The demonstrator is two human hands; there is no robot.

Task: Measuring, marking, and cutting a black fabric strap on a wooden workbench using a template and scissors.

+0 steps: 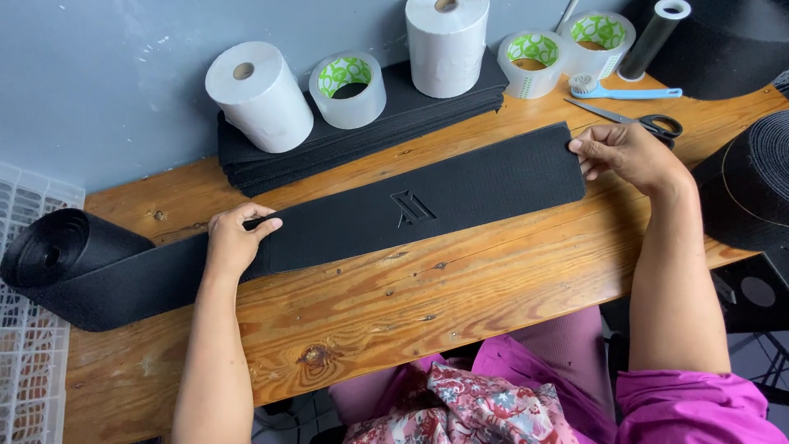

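Head view: black strip (427, 201) lies flat between left hand (234, 238) and right hand (629, 152).

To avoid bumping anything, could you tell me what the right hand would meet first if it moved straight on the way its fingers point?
The right hand already touches the black fabric strip; it would slide along that.

Single head view, looking steeply down, close over wooden table (460, 279); wall (107, 74) beyond.
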